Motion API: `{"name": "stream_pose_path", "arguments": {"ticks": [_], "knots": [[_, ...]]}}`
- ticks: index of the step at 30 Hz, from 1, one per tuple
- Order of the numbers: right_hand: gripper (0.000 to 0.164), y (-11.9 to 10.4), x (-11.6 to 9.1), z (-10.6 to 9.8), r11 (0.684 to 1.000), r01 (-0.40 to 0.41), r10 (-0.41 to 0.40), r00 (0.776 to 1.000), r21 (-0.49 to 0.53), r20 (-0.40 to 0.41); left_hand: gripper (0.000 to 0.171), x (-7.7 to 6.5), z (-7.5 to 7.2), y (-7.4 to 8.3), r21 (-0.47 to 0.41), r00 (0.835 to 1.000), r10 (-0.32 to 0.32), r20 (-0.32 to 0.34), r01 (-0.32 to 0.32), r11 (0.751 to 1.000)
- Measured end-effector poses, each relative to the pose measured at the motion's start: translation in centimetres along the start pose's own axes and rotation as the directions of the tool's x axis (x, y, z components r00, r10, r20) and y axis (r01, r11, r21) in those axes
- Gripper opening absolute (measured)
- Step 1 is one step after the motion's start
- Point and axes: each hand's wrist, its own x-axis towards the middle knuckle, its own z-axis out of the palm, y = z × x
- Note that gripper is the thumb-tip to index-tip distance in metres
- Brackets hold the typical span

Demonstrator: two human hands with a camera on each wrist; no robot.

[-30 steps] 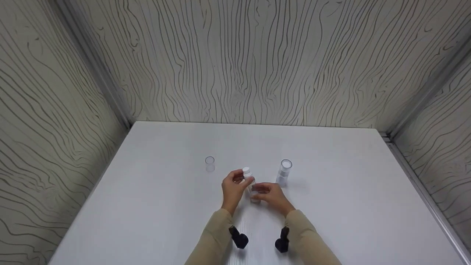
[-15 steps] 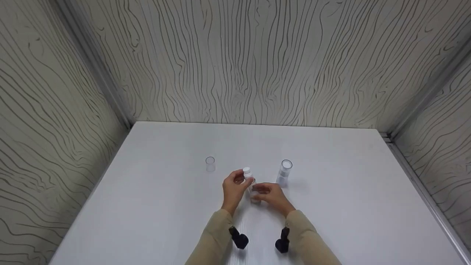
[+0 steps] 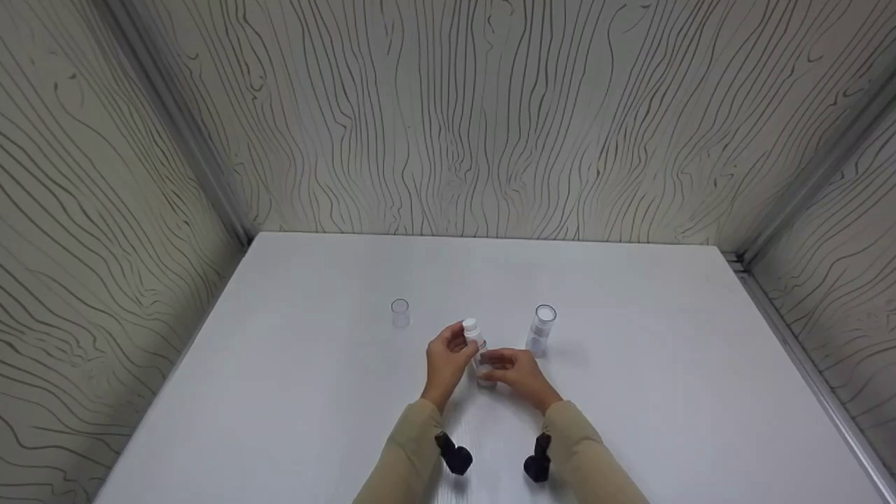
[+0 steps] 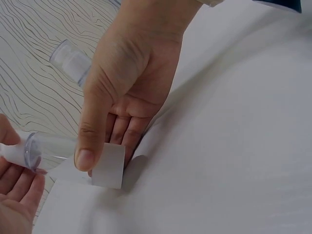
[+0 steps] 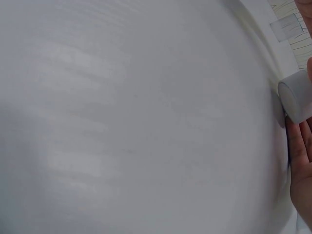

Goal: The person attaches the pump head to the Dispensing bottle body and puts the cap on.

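Observation:
Between my hands stands a slim bottle (image 3: 472, 325), leaning slightly, with a white top, a clear cylindrical body and a white base. My left hand (image 3: 446, 360) pinches its white top between thumb and fingers. Lower down, the clear body (image 4: 56, 148) and white base (image 4: 108, 165) show in the left wrist view, where my right hand (image 4: 131, 73) holds the bottle near its base, thumb across the clear wall. At the right edge of the right wrist view, fingers of my right hand (image 5: 302, 161) lie along the base (image 5: 295, 97), close over the table.
A small clear cap (image 3: 400, 313) stands on the white table (image 3: 280, 392) to the left. Behind my right hand is another clear bottle (image 3: 541, 329) with white inside. Wood-patterned walls (image 3: 448, 119) enclose the table's back and sides.
My left hand has shifted very slightly to the right along with the bottle's white top. My right hand keeps its place at the lower part.

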Motion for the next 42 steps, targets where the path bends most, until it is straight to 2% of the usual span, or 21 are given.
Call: {"name": "stream_pose_path", "arguments": {"ticks": [8,16,28,39,42], "knots": [[0.043,1.7,0.6,0.0,1.000,0.008,-0.008,1.000,0.002,0.001,0.044,0.0,0.1,-0.2,0.011,1.000,0.003,-0.009,-0.003,1.000],[0.043,2.1,0.6,0.0,1.000,0.010,-0.011,1.000,-0.014,-0.013,0.046,-0.3,0.3,0.0,0.045,0.995,0.032,-0.099,-0.028,0.999],[0.042,2.3,0.8,0.1,0.999,0.037,-0.037,0.999,-0.016,-0.021,0.046,-0.5,0.8,0.0,0.060,0.983,0.000,-0.183,0.011,0.998],[0.041,1.9,0.6,0.0,0.999,0.035,-0.035,0.999,-0.014,-0.013,0.039,-0.3,0.9,0.2,0.040,0.981,0.019,-0.194,-0.012,0.999],[0.041,0.9,0.3,0.0,0.999,0.028,-0.028,1.000,-0.027,-0.011,0.038,-0.3,0.9,0.2,0.037,0.982,0.019,-0.186,-0.012,0.999]]}}
